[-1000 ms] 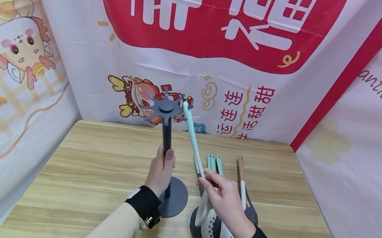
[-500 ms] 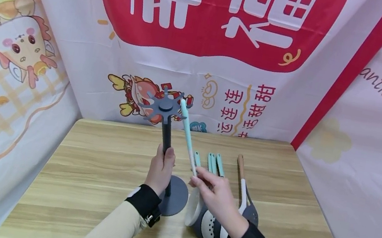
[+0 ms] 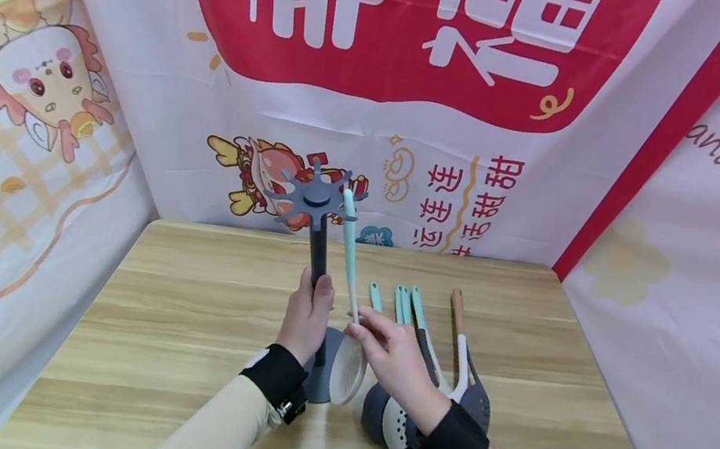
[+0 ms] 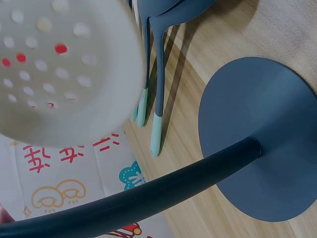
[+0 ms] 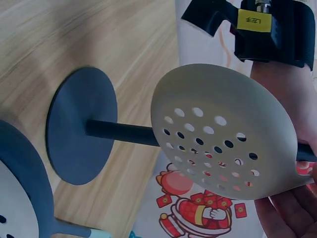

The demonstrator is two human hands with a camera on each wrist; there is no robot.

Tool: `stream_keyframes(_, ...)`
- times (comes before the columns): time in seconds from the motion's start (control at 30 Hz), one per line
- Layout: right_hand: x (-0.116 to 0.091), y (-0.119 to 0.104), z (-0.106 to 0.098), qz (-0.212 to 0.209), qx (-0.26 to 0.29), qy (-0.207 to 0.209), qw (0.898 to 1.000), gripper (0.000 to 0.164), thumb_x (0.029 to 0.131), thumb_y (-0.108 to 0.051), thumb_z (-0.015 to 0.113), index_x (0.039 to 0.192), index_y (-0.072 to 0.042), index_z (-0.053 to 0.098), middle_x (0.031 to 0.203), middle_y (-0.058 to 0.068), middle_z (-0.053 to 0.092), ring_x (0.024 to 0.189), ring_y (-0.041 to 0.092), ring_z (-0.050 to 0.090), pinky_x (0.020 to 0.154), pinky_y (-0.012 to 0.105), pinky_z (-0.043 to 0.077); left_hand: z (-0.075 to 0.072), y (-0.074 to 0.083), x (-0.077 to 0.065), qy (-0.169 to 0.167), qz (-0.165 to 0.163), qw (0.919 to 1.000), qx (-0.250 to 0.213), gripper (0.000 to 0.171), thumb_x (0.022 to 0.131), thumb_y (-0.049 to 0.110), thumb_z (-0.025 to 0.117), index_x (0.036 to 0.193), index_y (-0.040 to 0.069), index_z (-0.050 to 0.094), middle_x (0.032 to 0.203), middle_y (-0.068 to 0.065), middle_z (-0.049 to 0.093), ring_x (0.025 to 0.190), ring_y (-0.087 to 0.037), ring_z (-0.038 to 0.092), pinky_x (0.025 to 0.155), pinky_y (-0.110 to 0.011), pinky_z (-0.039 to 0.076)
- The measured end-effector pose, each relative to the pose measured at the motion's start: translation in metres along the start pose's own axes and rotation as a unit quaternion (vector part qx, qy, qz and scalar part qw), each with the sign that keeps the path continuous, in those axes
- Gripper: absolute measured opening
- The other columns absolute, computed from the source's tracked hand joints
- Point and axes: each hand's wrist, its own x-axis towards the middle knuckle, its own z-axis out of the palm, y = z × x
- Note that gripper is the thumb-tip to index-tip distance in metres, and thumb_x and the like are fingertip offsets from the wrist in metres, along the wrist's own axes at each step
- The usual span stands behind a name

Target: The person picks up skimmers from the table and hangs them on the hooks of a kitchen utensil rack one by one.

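Grey stand (image 3: 319, 253): left hand (image 3: 306, 323), fingers round its pole. Right hand (image 3: 403, 371), fingers pinching the skimmer (image 3: 347, 372) beside it. From here I can't tell whether it's hooked; other utensils (image 3: 396, 424) lie unhung on the bench (image 3: 188, 355).

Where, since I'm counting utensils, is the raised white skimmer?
Near the head view's centre, the white skimmer is in the right hand, just right of the dark stand's pole.

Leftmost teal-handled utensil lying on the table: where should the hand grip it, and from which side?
Probably by its teal handle, pinched across the width from above: it is slim, straight and set apart from the three other teal handles on its right. Avoid the lower part, which the right hand hides in the head view.
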Motion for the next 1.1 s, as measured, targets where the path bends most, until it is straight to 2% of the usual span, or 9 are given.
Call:
stream_keyframes(0.2, 0.006, 0.007, 0.003, -0.019, -0.03, 0.025, 0.999, 0.023, 0.099, -0.01, 0.06, 0.12, -0.007, 0.067, 0.102, 0.009, 0.076, 0.099, 0.023, 0.073, 0.088, 0.041, 0.059, 0.001, 0.002, 0.001, -0.002, 0.012, 0.9999, -0.003, 0.039, 0.107, 0.042, 0.028, 0.1, 0.006, 0.04, 0.069, -0.001, 0.04, 0.056, -0.015, 0.038, 0.055, -0.025, 0.032)
stream_keyframes(0.4, 0.012, 0.016, 0.004, -0.039, -0.064, 0.053, 0.996, 0.021, 0.098, -0.011, 0.061, 0.118, -0.008, 0.068, 0.102, 0.008, 0.077, 0.098, 0.022, 0.073, 0.087, 0.041, 0.059, 0.002, 0.003, 0.005, -0.008, 0.009, 0.9999, -0.006, 0.039, 0.107, 0.042, 0.028, 0.1, 0.005, 0.04, 0.069, -0.001, 0.039, 0.056, -0.015, 0.038, 0.055, -0.025, 0.032)
stream_keyframes(0.53, 0.014, 0.02, 0.005, -0.049, -0.07, 0.055, 0.995, 0.02, 0.098, -0.01, 0.061, 0.118, -0.008, 0.067, 0.103, 0.008, 0.076, 0.098, 0.021, 0.073, 0.087, 0.039, 0.059, 0.001, 0.003, 0.006, -0.011, 0.006, 0.9999, -0.007, 0.037, 0.107, 0.039, 0.028, 0.1, 0.005, 0.04, 0.069, -0.002, 0.04, 0.055, -0.016, 0.038, 0.053, -0.025, 0.031)
stream_keyframes(0.73, 0.018, 0.024, 0.009, -0.058, -0.068, 0.058, 0.994, 0.017, 0.098, -0.011, 0.061, 0.115, -0.009, 0.066, 0.102, 0.007, 0.076, 0.098, 0.02, 0.073, 0.086, 0.036, 0.059, 0.001, 0.002, 0.006, -0.014, -0.007, 0.9998, -0.012, 0.028, 0.108, 0.032, 0.03, 0.101, 0.007, 0.041, 0.071, -0.001, 0.04, 0.057, -0.016, 0.038, 0.055, -0.025, 0.032)
stream_keyframes(0.83, 0.02, 0.027, 0.012, -0.063, -0.076, 0.063, 0.993, 0.015, 0.098, -0.013, 0.061, 0.112, -0.01, 0.067, 0.102, 0.006, 0.076, 0.098, 0.019, 0.073, 0.085, 0.035, 0.06, 0.001, 0.001, 0.007, -0.018, -0.026, 0.9994, -0.016, 0.022, 0.109, 0.024, 0.03, 0.102, 0.006, 0.041, 0.072, -0.002, 0.04, 0.059, -0.018, 0.039, 0.057, -0.026, 0.033)
stream_keyframes(1.1, 0.025, 0.033, 0.019, -0.068, -0.113, 0.082, 0.988, 0.013, 0.099, -0.017, 0.062, 0.108, -0.013, 0.068, 0.098, 0.003, 0.077, 0.09, 0.015, 0.073, 0.077, 0.033, 0.061, 0.001, -0.002, 0.004, -0.006, 0.0, 0.9999, -0.013, 0.041, 0.106, 0.044, 0.028, 0.103, 0.006, 0.041, 0.073, -0.002, 0.041, 0.068, -0.021, 0.046, 0.068, -0.031, 0.041)
